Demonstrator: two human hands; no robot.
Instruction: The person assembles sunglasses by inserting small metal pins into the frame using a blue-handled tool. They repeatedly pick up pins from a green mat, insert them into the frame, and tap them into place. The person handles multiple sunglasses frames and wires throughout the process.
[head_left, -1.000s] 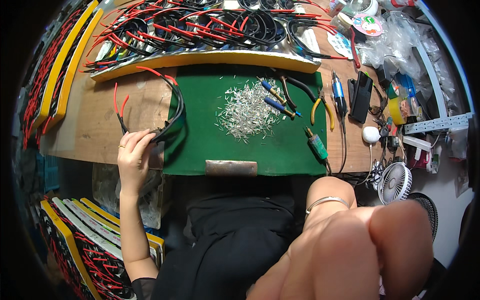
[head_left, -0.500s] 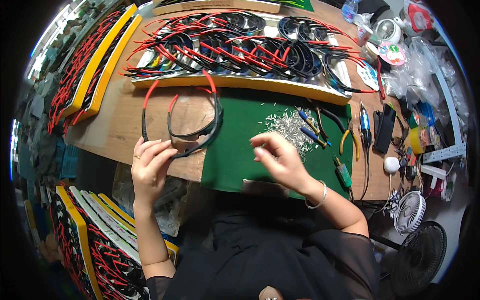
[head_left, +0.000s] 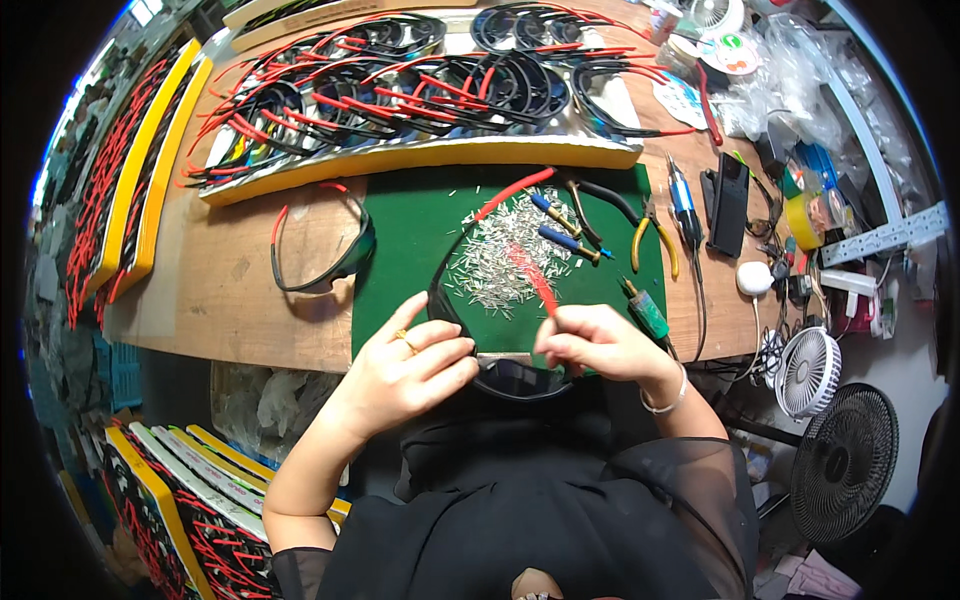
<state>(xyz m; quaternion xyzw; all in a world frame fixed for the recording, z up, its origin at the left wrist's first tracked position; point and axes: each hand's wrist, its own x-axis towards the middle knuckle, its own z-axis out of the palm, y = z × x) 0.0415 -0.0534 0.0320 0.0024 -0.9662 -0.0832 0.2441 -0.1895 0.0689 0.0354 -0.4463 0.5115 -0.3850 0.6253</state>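
Note:
My left hand [head_left: 410,365] and my right hand [head_left: 595,345] meet at the near edge of a green mat [head_left: 410,230]. Between them they hold a black cable loop [head_left: 515,382] with red ends. My left hand grips the black part. The fingertips of my right hand pinch one red end [head_left: 535,282]; the other red end [head_left: 512,190] lies across the mat. A pile of small silver metal terminals [head_left: 505,260] lies on the mat just beyond my hands.
A second black-and-red cable loop [head_left: 320,255] lies on the wooden table [head_left: 230,290] to the left. Yellow-handled pliers [head_left: 650,240], blue-handled tools [head_left: 560,228] and a green-handled tool [head_left: 646,310] lie on the right. Trays of coiled cables [head_left: 400,100] fill the back; small fans [head_left: 808,370] stand right.
My left hand has let go of the loop on the wood and moved right. My right hand has come back from the terminal pile. Both now hold another cable.

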